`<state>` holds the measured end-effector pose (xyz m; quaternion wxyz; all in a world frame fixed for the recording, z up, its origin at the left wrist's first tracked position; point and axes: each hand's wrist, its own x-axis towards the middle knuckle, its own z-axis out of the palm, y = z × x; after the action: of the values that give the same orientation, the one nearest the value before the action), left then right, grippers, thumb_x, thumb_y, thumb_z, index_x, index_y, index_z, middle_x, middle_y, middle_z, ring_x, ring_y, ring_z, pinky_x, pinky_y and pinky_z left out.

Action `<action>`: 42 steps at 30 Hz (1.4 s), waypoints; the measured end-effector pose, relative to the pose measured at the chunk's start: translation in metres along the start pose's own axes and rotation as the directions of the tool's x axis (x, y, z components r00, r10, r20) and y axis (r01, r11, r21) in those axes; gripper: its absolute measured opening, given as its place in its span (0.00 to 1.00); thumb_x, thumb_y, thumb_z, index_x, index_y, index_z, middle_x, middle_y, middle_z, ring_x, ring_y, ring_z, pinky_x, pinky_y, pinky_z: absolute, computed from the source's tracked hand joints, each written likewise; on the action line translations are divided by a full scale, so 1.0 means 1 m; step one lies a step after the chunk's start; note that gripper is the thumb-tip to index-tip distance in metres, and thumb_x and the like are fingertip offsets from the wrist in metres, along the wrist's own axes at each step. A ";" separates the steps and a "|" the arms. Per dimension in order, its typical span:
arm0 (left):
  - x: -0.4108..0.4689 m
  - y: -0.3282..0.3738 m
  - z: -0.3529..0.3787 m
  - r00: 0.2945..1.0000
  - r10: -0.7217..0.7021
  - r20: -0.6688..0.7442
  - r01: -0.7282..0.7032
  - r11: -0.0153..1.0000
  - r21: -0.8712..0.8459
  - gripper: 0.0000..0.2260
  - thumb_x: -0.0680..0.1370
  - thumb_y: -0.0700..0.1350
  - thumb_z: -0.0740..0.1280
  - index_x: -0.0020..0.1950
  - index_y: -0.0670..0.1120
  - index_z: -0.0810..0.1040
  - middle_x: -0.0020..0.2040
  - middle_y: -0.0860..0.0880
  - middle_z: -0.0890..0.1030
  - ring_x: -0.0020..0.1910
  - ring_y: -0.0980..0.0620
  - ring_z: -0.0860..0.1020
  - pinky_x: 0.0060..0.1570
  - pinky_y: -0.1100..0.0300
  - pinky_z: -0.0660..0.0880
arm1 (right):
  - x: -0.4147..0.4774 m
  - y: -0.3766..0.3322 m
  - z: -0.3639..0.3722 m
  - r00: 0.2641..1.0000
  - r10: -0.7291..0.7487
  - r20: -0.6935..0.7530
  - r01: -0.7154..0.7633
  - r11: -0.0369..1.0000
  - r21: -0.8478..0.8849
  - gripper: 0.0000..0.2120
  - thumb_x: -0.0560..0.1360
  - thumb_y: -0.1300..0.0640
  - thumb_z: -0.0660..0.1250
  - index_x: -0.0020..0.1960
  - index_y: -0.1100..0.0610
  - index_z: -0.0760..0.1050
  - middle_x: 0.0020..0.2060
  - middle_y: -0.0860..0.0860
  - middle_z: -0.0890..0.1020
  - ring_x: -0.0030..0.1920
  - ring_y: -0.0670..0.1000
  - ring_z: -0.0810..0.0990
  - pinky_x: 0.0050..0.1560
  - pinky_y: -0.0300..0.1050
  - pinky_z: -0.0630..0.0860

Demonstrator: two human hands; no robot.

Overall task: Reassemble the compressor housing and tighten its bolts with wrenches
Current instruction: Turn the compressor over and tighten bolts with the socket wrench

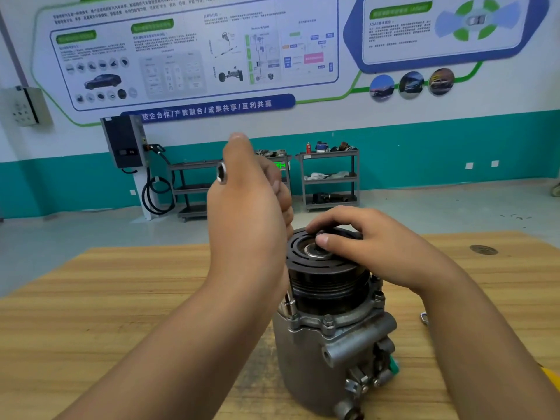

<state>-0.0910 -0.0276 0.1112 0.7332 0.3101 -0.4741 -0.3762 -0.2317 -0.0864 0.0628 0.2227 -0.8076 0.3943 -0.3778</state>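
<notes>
Grey compressor housing (306, 359) stands upright, right grip (372, 241) grasping its black pulley (327, 280), left grip (248, 207) clasping wrench (222, 173).

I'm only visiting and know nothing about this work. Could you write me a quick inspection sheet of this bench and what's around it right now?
Surface: wooden table, with a worn dark patch around the compressor's base.
Job's things: compressor stands upright with its pulley on top; the shaft of a wrench runs down beside the pulley.
Clutter: small metal piece on the table to the right of the compressor.
Hands: left hand grips the wrench; right hand holds the top of the pulley.
Cables: black charger cable coiled at the back wall; nothing seen on the table.
Surroundings: shelf carts, wall posters.
</notes>
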 end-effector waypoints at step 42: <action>0.087 -0.018 -0.052 0.437 -0.553 0.709 0.736 0.673 0.071 0.18 0.75 0.57 0.61 0.31 0.46 0.69 0.20 0.54 0.58 0.17 0.59 0.56 0.16 0.69 0.55 | 0.011 -0.005 0.020 0.998 -0.047 -0.034 0.046 0.998 -0.037 0.07 0.77 0.53 0.63 0.51 0.46 0.78 0.48 0.40 0.76 0.55 0.42 0.73 0.58 0.43 0.70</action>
<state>-0.0243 -0.1050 0.1184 0.3355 0.2129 -0.4993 -0.7699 -0.2088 -0.0910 0.0584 0.1926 -0.8136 0.3860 -0.3897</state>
